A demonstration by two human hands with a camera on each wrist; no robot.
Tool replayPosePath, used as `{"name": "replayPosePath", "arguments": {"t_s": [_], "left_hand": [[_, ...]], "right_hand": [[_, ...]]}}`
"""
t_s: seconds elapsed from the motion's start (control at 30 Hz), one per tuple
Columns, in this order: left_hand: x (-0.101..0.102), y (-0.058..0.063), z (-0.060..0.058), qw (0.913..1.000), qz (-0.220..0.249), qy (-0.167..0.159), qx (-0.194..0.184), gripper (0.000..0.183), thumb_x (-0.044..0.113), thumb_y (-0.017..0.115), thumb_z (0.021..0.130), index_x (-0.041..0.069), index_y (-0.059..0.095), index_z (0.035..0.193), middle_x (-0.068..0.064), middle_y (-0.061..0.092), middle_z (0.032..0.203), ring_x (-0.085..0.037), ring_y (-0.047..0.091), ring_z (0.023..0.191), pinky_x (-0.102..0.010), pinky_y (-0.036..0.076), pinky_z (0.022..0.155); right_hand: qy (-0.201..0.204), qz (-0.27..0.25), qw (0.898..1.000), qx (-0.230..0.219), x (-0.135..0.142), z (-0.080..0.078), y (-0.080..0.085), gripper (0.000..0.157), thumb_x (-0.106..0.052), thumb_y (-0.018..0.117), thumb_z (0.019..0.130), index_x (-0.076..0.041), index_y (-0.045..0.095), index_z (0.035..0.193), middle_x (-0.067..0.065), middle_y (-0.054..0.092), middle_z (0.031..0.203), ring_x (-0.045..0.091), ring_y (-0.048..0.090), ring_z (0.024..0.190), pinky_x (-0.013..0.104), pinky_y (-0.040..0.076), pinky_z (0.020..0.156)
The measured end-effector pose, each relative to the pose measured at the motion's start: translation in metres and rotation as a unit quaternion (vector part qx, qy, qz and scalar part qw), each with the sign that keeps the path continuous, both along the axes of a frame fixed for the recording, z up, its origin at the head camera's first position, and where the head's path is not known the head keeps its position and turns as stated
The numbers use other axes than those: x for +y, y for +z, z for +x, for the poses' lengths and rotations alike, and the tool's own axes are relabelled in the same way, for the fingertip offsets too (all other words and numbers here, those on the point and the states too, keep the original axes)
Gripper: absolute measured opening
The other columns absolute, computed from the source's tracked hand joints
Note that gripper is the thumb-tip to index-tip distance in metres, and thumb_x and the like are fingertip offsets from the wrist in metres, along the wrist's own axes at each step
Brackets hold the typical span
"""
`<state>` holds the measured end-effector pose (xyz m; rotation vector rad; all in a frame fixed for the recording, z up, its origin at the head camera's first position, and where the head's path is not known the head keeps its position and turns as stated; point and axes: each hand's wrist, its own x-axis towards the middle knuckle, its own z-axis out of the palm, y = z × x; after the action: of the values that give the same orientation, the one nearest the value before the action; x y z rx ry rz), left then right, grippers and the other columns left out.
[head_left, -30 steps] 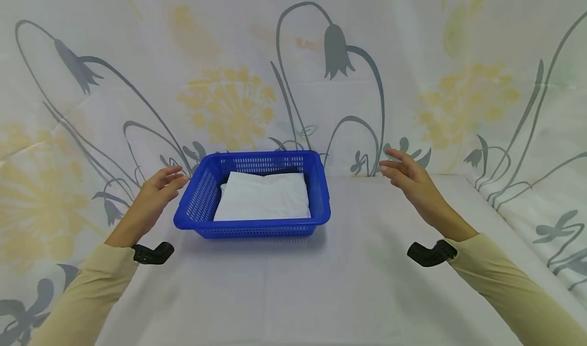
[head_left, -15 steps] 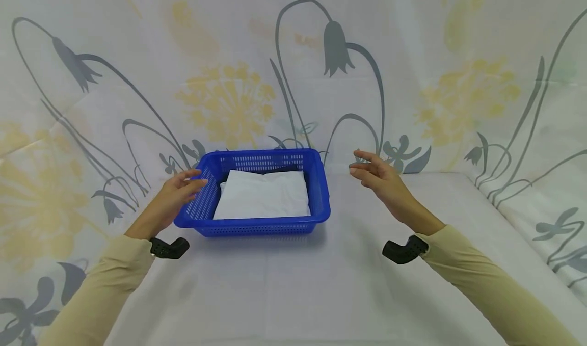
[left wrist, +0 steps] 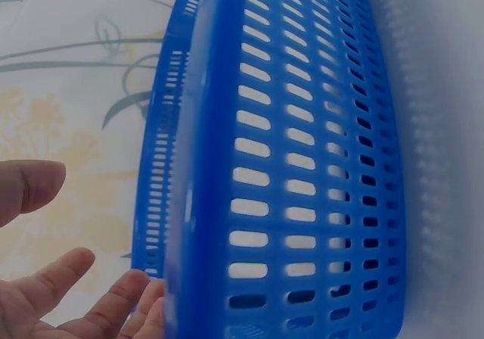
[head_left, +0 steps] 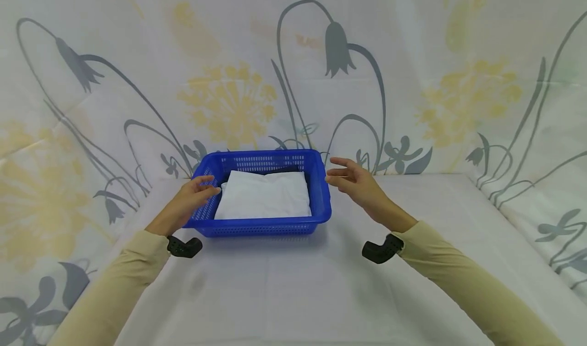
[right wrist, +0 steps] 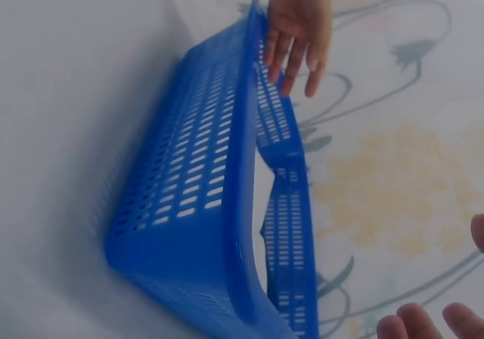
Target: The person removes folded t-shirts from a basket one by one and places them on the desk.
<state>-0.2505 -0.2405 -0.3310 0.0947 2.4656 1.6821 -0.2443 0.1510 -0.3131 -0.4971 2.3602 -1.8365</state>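
A blue slotted plastic basket (head_left: 257, 229) sits on the white-covered table, with folded white cloth (head_left: 263, 195) inside it. My left hand (head_left: 190, 202) hovers over the basket's left side, fingers loosely bent and holding nothing. In the left wrist view the fingers (left wrist: 57, 286) of that hand show beside the basket's rim (left wrist: 200, 165). At the basket's right rim, my right hand (head_left: 359, 189) hangs with relaxed fingers and no object in them. The right wrist view shows the left hand (right wrist: 299, 29) above the basket's far end, and right fingertips (right wrist: 412, 324) at the lower corner.
A pale curtain (head_left: 390, 30) with grey and yellow flower print hangs behind and at the sides. The white table cover (head_left: 293, 290) stretches in front of the basket. Black wrist devices (head_left: 382, 249) are strapped over both beige sleeves.
Both hands have moved inward toward the basket, the left going right over its left rim and the right going left up to its right rim. The basket has stayed in place.
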Motion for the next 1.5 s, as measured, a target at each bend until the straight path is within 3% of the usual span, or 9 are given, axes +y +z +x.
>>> {"name": "replayPosePath", "arguments": {"t_s": [0.27,0.57,1.0,1.23,1.5], "left_hand": [[0.010,-0.004,-0.002,0.9993,-0.004,0.037,-0.002,0.064,0.015,0.054,0.099,-0.006,0.021,0.150,-0.031,0.027,0.148,-0.042,0.033,0.134,-0.052,0.029,0.107],[0.014,-0.011,-0.014,0.9987,-0.026,0.026,-0.035,0.067,0.018,0.057,0.098,-0.004,0.022,0.150,-0.030,0.036,0.143,-0.044,0.032,0.133,-0.053,0.028,0.108],[0.014,-0.013,-0.025,0.9962,-0.061,0.019,-0.060,0.070,0.016,0.061,0.095,-0.006,0.021,0.149,-0.032,0.033,0.144,-0.044,0.035,0.131,-0.053,0.029,0.107],[0.012,-0.020,-0.031,0.9936,-0.082,0.000,-0.078,0.072,0.014,0.061,0.094,-0.006,0.020,0.150,-0.031,0.022,0.150,-0.044,0.029,0.134,-0.055,0.025,0.108],[0.012,-0.025,-0.032,0.9919,-0.096,0.006,-0.083,0.073,0.013,0.064,0.092,-0.006,0.022,0.149,-0.030,0.016,0.153,-0.046,0.024,0.136,-0.056,0.024,0.108]], "right_hand": [[0.001,0.036,0.999,-0.008,-0.022,-0.006,-0.007,0.061,-0.025,0.064,0.094,-0.014,0.038,0.148,0.018,0.048,0.139,0.032,0.045,0.127,0.055,0.032,0.105],[-0.009,0.051,0.998,-0.031,-0.047,-0.013,-0.010,0.061,-0.021,0.067,0.091,-0.012,0.041,0.146,0.015,0.051,0.136,0.030,0.046,0.126,0.049,0.036,0.103],[-0.020,0.080,0.995,-0.049,-0.072,-0.023,-0.019,0.065,-0.020,0.071,0.087,-0.011,0.043,0.145,0.015,0.050,0.135,0.029,0.047,0.124,0.046,0.037,0.103],[-0.029,0.132,0.990,-0.050,-0.086,-0.028,-0.027,0.066,-0.023,0.071,0.087,-0.009,0.043,0.145,0.016,0.045,0.141,0.032,0.041,0.130,0.048,0.036,0.104],[-0.043,0.160,0.984,-0.064,-0.094,-0.033,-0.035,0.066,-0.023,0.072,0.085,-0.012,0.045,0.144,0.020,0.039,0.147,0.034,0.036,0.135,0.052,0.033,0.105]]}}
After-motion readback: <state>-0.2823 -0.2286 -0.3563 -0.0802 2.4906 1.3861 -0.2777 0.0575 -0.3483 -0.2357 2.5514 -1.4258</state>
